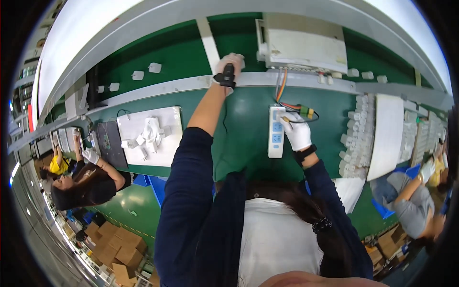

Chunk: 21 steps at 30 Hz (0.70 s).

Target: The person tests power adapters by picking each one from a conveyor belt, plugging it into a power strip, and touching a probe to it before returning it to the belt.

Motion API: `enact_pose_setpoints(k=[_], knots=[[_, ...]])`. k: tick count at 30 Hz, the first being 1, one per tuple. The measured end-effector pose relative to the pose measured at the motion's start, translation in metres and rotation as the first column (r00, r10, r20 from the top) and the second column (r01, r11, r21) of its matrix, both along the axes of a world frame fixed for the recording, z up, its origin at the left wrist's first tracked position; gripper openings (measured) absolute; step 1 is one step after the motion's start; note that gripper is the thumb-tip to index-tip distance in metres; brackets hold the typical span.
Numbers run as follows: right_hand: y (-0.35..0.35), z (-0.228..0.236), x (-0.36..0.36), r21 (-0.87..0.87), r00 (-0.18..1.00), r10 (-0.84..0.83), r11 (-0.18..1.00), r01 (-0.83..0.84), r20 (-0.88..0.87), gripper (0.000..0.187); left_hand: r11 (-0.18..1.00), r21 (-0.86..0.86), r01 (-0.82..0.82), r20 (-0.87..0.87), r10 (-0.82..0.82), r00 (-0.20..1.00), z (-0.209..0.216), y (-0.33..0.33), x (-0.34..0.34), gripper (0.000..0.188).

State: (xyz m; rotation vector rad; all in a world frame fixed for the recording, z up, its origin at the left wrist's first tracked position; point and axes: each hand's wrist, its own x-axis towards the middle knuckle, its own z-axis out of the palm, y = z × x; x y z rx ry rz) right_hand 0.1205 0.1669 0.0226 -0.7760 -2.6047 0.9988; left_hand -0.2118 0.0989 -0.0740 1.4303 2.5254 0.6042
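Step in hand, as judged: a test or plug-in stage at a white power strip (276, 132) on the green table (239, 143).

Right hand (296, 131), white glove, wrist bent inward, rests at the strip's right edge. Fingers are curled; fingertips pinch what looks like a small plug or connector at the strip's upper end. Coloured wires (292, 106) run from there up to a grey test box (306, 45) at the far side.

Left arm is fully extended forward, sleeve pushed up. Left hand (229, 67), gloved with a black wrist strap, is closed over the grey rail (167, 86). Whether it grips a small part there cannot be told.

Next move likely calls for a steady push of the connector, with the strip held flat.

Small white adapters (155, 67) lie on the far belt.
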Motion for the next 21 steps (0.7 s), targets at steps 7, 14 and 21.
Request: enact_pose_setpoints(k=[7, 14, 21], knots=[[0.001, -0.012, 0.008, -0.213, 0.992, -0.095, 0.974, 0.075, -0.085, 0.012, 0.993, -0.059, -0.099, -0.058, 0.095, 0.994, 0.1, -0.016, -0.032, 0.028], [-0.004, -0.009, 0.005, -0.349, 0.99, -0.105, 0.935, 0.066, -0.094, 0.014, 0.634, -0.569, -0.523, -0.391, 0.351, 0.851, 0.038, -0.167, -0.161, 0.027], [0.001, -0.011, 0.012, -0.081, 1.0, -0.005, 0.997, 0.004, -0.005, 0.022, 0.757, -0.376, -0.534, -0.032, 0.566, 0.824, 0.047, -0.148, -0.086, 0.033]])
